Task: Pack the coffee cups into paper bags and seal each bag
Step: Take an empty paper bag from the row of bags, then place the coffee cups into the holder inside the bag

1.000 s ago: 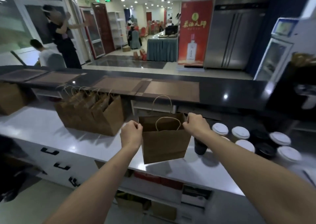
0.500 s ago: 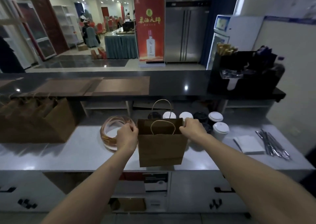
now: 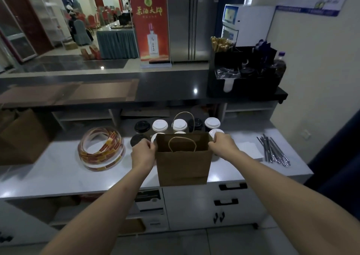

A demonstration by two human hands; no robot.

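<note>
You are still holding the open paper bag (image 3: 183, 165) by its rim. Your left hand (image 3: 143, 153) is pinching the left edge and your right hand (image 3: 222, 144) the right edge, as they were half a second ago. The bag is staying upright at the near edge of the counter (image 3: 48, 173), just in front of the lidded coffee cups (image 3: 159, 125). The sticker roll (image 3: 101, 149) is lying to its left, and the stack of bags (image 3: 21, 137) is now sitting further left in view.

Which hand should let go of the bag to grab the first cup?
Right hand, probably: a white-lidded cup sits just behind its knuckles, and the left hand can steady the paper bag.
</note>
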